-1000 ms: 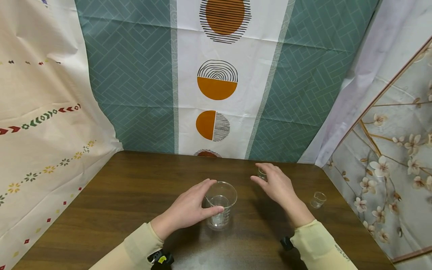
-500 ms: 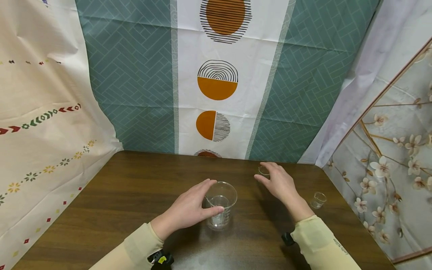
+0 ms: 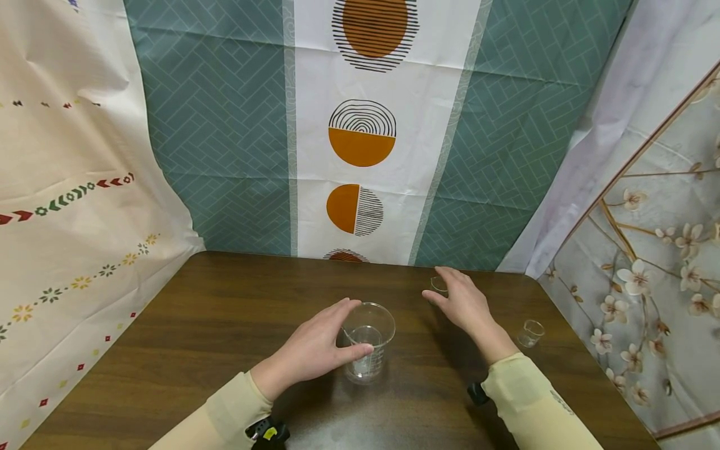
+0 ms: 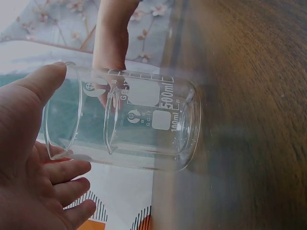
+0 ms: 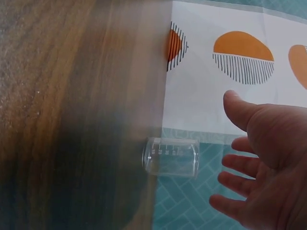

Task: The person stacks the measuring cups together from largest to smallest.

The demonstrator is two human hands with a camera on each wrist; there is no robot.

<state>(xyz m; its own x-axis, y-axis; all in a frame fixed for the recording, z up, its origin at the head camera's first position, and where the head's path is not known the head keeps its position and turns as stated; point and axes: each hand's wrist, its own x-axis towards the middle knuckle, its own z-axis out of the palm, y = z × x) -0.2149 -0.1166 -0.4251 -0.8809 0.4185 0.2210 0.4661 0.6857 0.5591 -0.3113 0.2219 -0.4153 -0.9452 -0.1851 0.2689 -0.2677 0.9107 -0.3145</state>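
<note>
My left hand grips a large 500 ml glass beaker by its rim, thumb on one side and fingers on the other. The beaker stands upright on the table. A smaller 100 ml beaker sits inside it. My right hand hovers toward the back of the table, its fingers spread and holding nothing. Just beyond that hand stands a small glass beaker, apart from the fingers in the right wrist view and partly covered by the hand in the head view.
Another small glass beaker stands to the right of my right forearm. The brown wooden table ends at a green and white patterned cloth. A cream cloth hangs left, a floral one right.
My right hand has drifted slightly to the right, uncovering the back small beaker's left edge, and then nearly stopped. The left hand and the large beaker have not moved.
</note>
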